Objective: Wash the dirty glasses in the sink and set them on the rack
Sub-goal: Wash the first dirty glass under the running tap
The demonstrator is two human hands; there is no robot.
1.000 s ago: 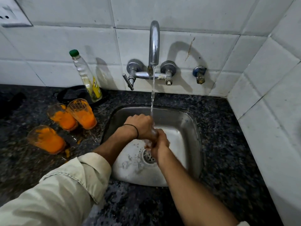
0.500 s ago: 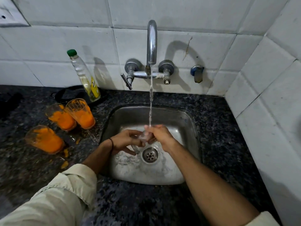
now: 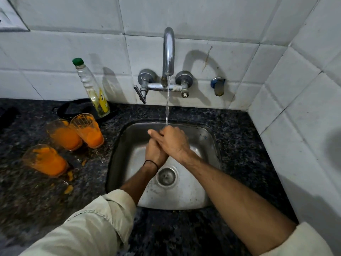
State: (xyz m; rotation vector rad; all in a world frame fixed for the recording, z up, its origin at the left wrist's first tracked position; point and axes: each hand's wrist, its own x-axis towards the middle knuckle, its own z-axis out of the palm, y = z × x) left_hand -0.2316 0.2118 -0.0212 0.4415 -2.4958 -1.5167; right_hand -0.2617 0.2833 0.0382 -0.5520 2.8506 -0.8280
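Observation:
Three glasses smeared with orange residue stand on the dark granite counter left of the sink: one point(image 3: 88, 130) nearest the basin, one point(image 3: 63, 134) beside it, one point(image 3: 45, 160) nearer me. My left hand point(image 3: 154, 152) and right hand point(image 3: 173, 143) are pressed together over the steel sink point(image 3: 208, 137), the right lying across the left, under the running water point(image 3: 167, 104) from the tap point(image 3: 168, 50). Neither hand holds a glass. No rack is in view.
A clear soap bottle point(image 3: 94, 91) with a green cap leans on the tiled wall behind the glasses, over a black object point(image 3: 73, 108). Orange spills point(image 3: 69, 188) dot the wet counter. The drain point(image 3: 166, 176) is uncovered. A small second tap point(image 3: 218, 86) sits on the wall to the right.
My hands have kept rubbing together under the stream; they moved toward the back of the basin, and the right now lies over the left. The glasses have not moved.

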